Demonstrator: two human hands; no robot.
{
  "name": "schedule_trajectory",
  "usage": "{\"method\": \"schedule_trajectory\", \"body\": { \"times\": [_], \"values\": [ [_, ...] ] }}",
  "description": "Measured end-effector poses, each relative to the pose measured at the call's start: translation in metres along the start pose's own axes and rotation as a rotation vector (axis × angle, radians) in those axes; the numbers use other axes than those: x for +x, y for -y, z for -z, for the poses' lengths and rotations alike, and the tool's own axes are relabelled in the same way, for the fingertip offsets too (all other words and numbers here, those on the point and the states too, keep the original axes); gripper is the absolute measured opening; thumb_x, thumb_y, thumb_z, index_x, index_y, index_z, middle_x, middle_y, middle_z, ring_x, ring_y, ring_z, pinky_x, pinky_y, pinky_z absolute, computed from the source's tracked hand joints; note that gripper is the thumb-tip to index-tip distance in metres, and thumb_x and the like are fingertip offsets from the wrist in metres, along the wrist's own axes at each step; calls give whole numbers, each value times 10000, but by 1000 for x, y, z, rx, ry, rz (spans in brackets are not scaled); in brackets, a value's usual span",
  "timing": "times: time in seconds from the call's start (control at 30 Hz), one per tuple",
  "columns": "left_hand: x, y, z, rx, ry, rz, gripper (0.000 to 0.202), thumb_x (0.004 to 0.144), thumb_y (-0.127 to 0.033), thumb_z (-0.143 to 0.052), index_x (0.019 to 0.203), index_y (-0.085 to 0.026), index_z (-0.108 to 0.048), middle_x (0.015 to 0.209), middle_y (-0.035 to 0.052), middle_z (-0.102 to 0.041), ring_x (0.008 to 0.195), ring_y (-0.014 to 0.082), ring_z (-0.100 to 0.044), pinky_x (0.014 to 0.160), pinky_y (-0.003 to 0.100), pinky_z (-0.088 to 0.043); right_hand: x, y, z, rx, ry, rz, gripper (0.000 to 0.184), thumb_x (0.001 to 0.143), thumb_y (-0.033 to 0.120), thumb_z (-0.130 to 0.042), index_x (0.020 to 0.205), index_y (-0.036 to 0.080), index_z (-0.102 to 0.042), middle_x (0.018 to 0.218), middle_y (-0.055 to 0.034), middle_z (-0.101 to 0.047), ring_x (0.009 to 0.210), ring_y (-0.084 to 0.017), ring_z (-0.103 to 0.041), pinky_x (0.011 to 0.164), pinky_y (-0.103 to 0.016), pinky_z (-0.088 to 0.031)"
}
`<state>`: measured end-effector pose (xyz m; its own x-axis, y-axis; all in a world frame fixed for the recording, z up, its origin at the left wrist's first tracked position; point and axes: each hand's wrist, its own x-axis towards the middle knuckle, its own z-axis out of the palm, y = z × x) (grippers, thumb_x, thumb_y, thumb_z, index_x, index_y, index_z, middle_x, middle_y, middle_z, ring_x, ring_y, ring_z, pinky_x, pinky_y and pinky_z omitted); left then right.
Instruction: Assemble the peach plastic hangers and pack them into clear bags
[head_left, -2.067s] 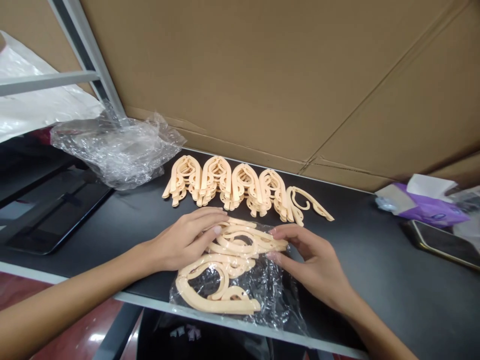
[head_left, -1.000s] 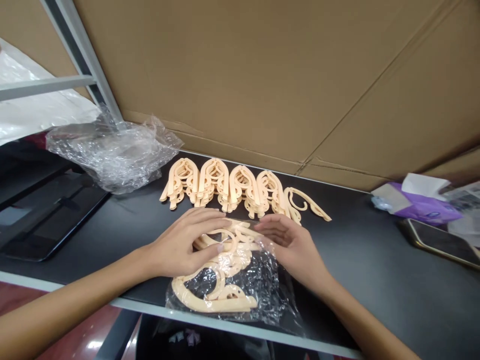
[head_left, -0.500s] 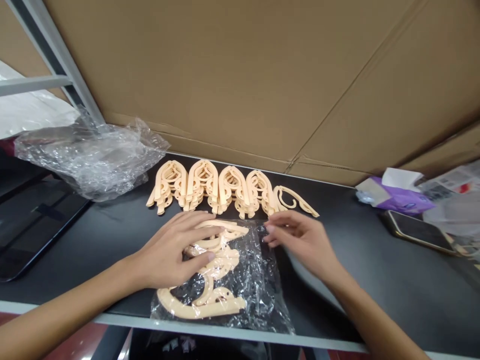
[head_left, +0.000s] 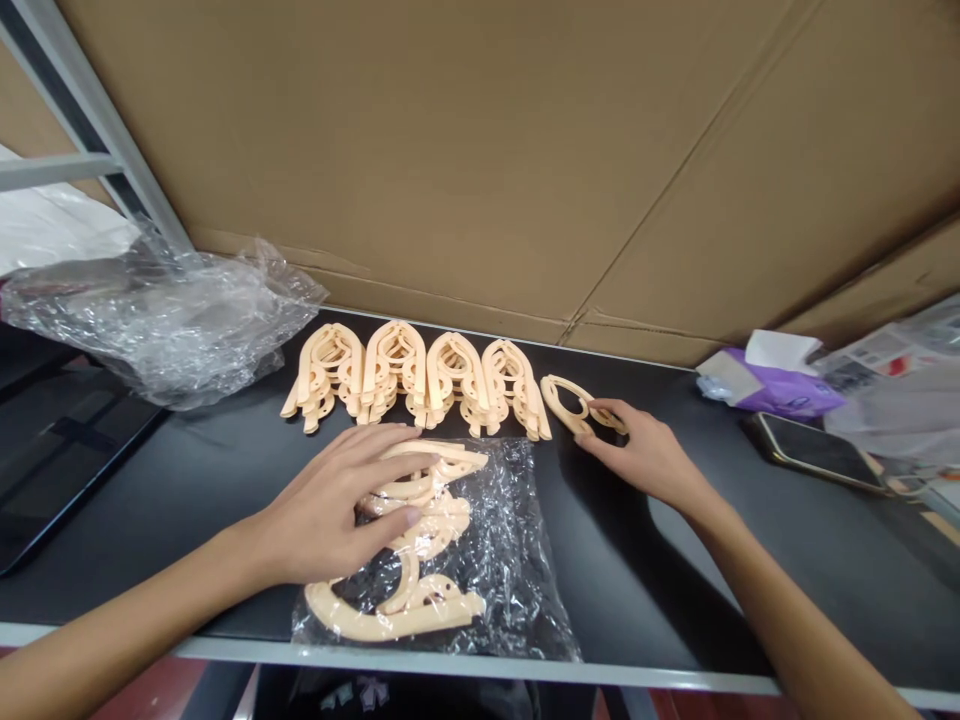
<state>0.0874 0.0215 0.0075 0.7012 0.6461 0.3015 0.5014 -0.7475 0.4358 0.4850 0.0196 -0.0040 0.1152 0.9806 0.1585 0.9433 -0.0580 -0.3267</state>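
My left hand [head_left: 341,505] lies flat with spread fingers on a clear plastic bag [head_left: 517,560], pressing it to the table. Inside the bag are beige folding hangers [head_left: 397,620], partly hidden under that hand. To the right, my right hand [head_left: 641,450] pinches a single beige folding hanger [head_left: 559,405] at its right side, between thumb and fingers. Its far end is covered by the fingers. Behind the bag, several stacks of the same folding hangers [head_left: 396,370] stand side by side in a row.
Crumpled clear plastic [head_left: 195,320] and a black tablet-like panel [head_left: 67,450] lie at the left. A purple tissue pack [head_left: 787,390], a phone [head_left: 821,452] and plastic packaging [head_left: 900,390] are at the right. Cardboard [head_left: 450,170] walls the back of the black table [head_left: 225,450].
My right hand has moved right from the bag's upper edge and closed on the single folding hanger, which has turned slightly. My left hand stays on the bag. The view has shifted a little.
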Motion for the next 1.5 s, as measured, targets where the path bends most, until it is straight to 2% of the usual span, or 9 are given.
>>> {"method": "schedule_trajectory", "body": {
  "times": [0.1, 0.3, 0.43, 0.63, 0.73, 0.87, 1.03, 1.3, 1.5],
  "values": [
    [0, 0, -1, -7, -3, -7, 438, 951, -404, -626, 1381, -321, -615, 1495, 74, -550, 1351, 324, -522, 1098, 549, -470, -6, -9, 5, 8, -43, -26, 466, 812, 514, -625, 1159, 210, -687, 1128, -113, -747, 1061, -318, -685, 919, -448, -524],
    [1, 2, -3, 4, -2, -26, 443, 957, -409, -624, 1390, -320, -600, 1479, 78, -561, 1344, 319, -526, 1099, 553, -467, -16, -14, 8, 69, -105, -12, 536, 762, 578, -689, 1167, 227, -678, 1136, -96, -751, 1039, -310, -702, 935, -457, -535],
    [1, 2, -2, 12, 6, -27, 444, 964, -410, -614, 1399, -324, -587, 1478, 75, -559, 1347, 315, -519, 1106, 559, -455, -24, -16, 23, 134, -101, -98, 541, 687, 543, -764, 1130, 241, -692, 1048, -77, -773, 964, -316, -731, 908, -464, -559],
    [0, 0, -1, 1, 2, -34, 440, 973, -410, -596, 1399, -302, -580, 1470, 90, -560, 1343, 310, -520, 1104, 547, -452, -52, -25, 50, 540, -5, -187, 474, 636, 551, -845, 982, 245, -737, 1035, -98, -787, 947, -315, -750, 893, -447, -611],
    [0, 1, -2, -1, 11, -29, 442, 971, -406, -599, 1401, -306, -578, 1477, 81, -556, 1355, 307, -509, 1114, 543, -441, -76, -19, 57, 653, 22, -72, 443, 607, 485, -893, 962, 256, -764, 1111, -109, -778, 1012, -317, -742, 919, -417, -617],
    [1, 2, -3, -20, 17, -20, 414, 976, -394, -586, 1379, -300, -603, 1477, 71, -564, 1361, 308, -504, 1126, 541, -424, -102, 5, 55, 575, 49, 163, 344, 655, 350, -881, 970, 262, -774, 1182, -118, -759, 1062, -311, -738, 927, -371, -616],
    [2, 0, -1, -64, 27, 6, 391, 1026, -388, -484, 1384, -287, -607, 1477, 68, -564, 1363, 292, -501, 1156, 529, -393, -108, 38, 38, 603, 79, 419, 333, 666, 264, -868, 968, 243, -730, 1157, -118, -767, 996, -274, -764, 856, -309, -627],
    [2, 0, -1, -192, 36, 127, 508, 1087, -434, -233, 1440, -269, -559, 1486, 44, -568, 1389, 262, -490, 1213, 518, -345, -93, 81, 13, 675, 221, 496, 423, 655, 215, -842, 962, 254, -554, 1248, -107, -728, 1069, -253, -734, 902, -351, -606],
    [-1, 2, -4, -260, -30, 178, 510, 1090, -430, -229, 1433, -240, -556, 1456, 51, -591, 1375, 245, -498, 1211, 502, -351, -87, 110, -5, 552, 314, 625, 431, 724, 339, -844, 1066, 239, -601, 1340, -138, -664, 1209, -270, -667, 975, -379, -570]
  ]
}}
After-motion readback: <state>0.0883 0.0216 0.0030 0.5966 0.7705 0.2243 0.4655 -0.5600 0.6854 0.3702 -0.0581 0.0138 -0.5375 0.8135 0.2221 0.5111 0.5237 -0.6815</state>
